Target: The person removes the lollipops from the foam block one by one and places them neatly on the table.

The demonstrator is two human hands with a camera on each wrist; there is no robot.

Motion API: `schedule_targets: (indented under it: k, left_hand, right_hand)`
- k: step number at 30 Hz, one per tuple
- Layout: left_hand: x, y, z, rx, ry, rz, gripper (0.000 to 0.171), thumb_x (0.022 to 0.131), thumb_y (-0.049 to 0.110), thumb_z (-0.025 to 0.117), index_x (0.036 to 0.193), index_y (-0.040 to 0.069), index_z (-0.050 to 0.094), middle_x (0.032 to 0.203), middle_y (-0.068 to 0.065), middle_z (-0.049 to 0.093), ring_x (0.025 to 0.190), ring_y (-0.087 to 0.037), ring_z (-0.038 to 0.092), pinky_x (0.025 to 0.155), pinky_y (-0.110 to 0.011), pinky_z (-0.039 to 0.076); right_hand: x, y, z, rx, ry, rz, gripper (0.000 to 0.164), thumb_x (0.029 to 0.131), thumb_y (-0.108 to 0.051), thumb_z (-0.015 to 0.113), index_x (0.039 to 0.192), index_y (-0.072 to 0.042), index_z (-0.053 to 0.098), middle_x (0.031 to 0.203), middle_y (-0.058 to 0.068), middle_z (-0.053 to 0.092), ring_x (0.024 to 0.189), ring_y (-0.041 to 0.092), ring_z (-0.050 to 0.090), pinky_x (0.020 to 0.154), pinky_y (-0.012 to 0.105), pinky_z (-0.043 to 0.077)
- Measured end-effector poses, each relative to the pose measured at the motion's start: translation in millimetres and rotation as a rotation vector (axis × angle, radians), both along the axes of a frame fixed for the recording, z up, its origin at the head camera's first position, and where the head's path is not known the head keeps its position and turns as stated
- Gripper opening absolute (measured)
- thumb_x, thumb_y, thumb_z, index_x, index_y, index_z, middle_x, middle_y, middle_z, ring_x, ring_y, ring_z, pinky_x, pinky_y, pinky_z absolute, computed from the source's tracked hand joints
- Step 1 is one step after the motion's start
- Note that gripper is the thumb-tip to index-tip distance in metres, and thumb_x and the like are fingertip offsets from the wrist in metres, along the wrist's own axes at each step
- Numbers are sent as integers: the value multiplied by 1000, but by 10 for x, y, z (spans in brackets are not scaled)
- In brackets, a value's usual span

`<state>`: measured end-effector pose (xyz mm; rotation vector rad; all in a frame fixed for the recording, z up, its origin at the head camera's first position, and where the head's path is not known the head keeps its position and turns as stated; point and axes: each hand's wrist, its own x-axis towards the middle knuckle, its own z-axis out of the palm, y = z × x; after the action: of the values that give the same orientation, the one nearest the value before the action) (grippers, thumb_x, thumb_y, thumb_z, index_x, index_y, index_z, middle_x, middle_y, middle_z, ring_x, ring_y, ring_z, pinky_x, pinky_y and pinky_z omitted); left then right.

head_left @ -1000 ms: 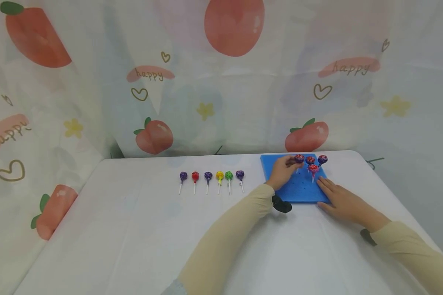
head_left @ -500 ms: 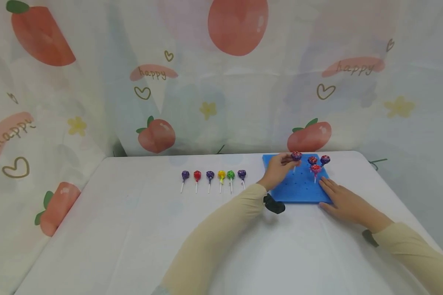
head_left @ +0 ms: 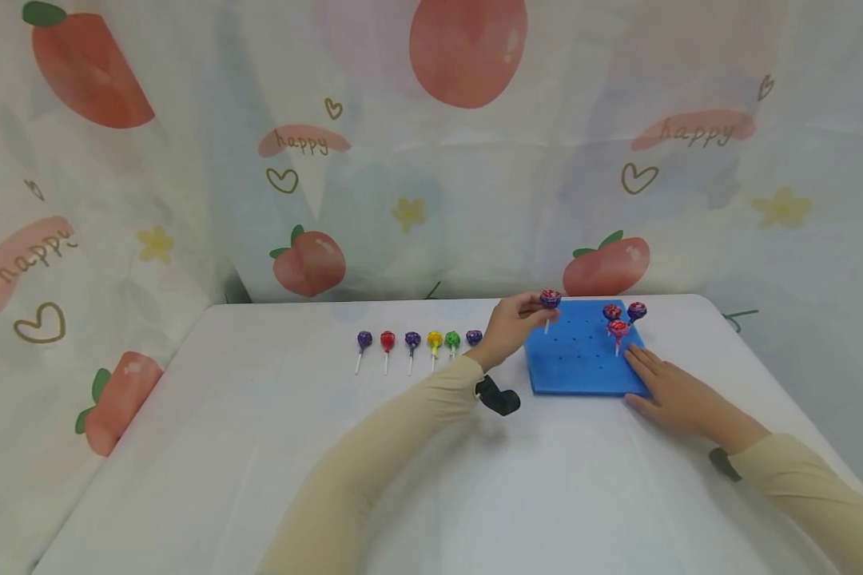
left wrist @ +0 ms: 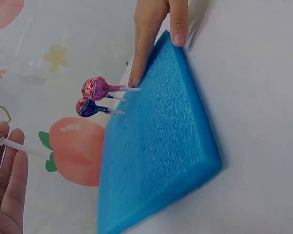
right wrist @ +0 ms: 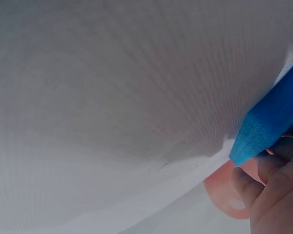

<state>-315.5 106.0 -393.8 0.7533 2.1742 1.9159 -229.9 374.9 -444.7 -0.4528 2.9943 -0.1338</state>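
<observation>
My left hand (head_left: 514, 326) pinches a lollipop (head_left: 550, 299) with a dark wrapper and red top, its white stick pointing down, above the left edge of the blue foam block (head_left: 568, 375). In the left wrist view that lollipop's stick (left wrist: 19, 147) shows clear of the block. Three lollipops stand upright in the block's right side: a pink one (head_left: 618, 328), a dark red-topped one (head_left: 612, 312) and a dark one (head_left: 637, 311). My right hand (head_left: 672, 395) rests with extended fingers on the block's right edge, its thumb by the front corner. Small holes dot the foam.
Left of the block, several lollipops lie in a row on the white table (head_left: 295, 447), among them a red one (head_left: 387, 341), a yellow one (head_left: 435, 339) and a green one (head_left: 452, 340). A printed curtain (head_left: 475, 200) hangs behind the table.
My left hand has drawn the dark lollipop away leftward from over the block's back part, its stick now near the left edge. The right hand has stayed at the block.
</observation>
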Motion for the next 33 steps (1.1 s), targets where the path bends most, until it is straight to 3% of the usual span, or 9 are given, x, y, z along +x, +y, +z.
schedule_targets:
  k: [6, 22, 33]
  left_hand:
    - [19, -256, 16, -13, 4, -11, 24, 93, 10, 56, 114, -2, 60, 110, -17, 68, 100, -19, 68, 86, -19, 53]
    - [200, -909, 30, -36, -9, 53, 24, 93, 8, 57, 114, -2, 60, 112, -18, 68, 102, -22, 67, 88, -24, 53]
    - [235, -1348, 36, -22, -48, 182, 21, 92, 8, 59, 110, -1, 62, 109, -17, 69, 97, -20, 68, 83, -25, 55]
  right_hand:
    - [-4, 0, -4, 13, 8, 5, 86, 87, -47, 58, 144, 8, 24, 149, 31, 23, 135, 50, 25, 106, 65, 25]
    - [-2, -14, -15, 9, 11, 5, 85, 87, -44, 60, 144, 8, 23, 149, 31, 23, 135, 49, 24, 106, 65, 25]
    - [1, -5, -20, 7, 11, 8, 86, 87, -45, 59, 145, 8, 23, 149, 31, 23, 136, 49, 24, 106, 65, 24]
